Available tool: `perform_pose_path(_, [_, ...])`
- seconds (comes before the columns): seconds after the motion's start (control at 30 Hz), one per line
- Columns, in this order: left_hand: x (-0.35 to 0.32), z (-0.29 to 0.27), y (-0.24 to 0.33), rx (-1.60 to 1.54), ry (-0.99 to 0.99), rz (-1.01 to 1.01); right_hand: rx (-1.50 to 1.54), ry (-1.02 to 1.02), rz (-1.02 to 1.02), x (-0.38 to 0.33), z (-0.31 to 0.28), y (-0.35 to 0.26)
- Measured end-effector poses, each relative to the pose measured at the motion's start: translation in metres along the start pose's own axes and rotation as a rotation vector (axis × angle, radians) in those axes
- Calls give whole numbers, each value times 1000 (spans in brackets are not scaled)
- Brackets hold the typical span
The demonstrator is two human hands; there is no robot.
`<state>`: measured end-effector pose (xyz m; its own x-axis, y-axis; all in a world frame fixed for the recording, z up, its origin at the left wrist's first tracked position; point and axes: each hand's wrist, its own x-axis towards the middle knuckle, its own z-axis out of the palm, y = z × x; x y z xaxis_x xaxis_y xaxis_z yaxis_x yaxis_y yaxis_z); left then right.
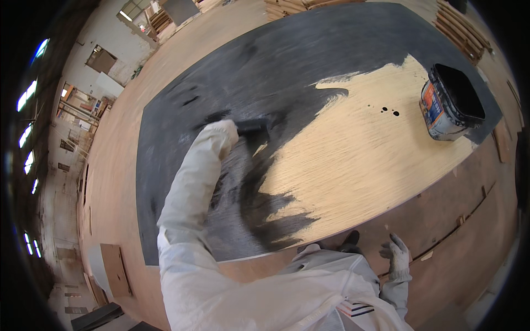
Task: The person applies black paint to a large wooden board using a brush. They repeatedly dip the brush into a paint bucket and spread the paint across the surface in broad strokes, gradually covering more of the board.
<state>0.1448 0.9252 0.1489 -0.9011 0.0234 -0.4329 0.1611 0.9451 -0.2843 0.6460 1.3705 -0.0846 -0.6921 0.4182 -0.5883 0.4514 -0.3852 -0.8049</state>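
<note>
Left of centre in the frame, the left hand (225, 131) has its fingers closed round a black applicator (253, 126), perhaps a wide brush; blur obscures its shape. It sits on the blackened part of the large panel (314, 149), beside bare pale wood. Even, overlapping strokes past the ragged edge should serve best, covering the pale gap (259, 149) and spreading the black drops (396, 113). At lower right, the right hand (396, 256) is empty, fingers loosely parted. The bucket (439, 118) stands at upper right.
</note>
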Motion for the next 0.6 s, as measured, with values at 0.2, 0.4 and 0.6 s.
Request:
perform_pose_path(0.2, [-21,-15,62,-129,93,-34,-9,-102,-34,40,-9,-6])
perform_pose_path(0.4, [-86,5,39,-37,-129,-28,13,-35,32,48,-32,-5])
perform_pose_path(0.6, [-119,0,57,14,-64,-188,33,-53,58,62,-43,13])
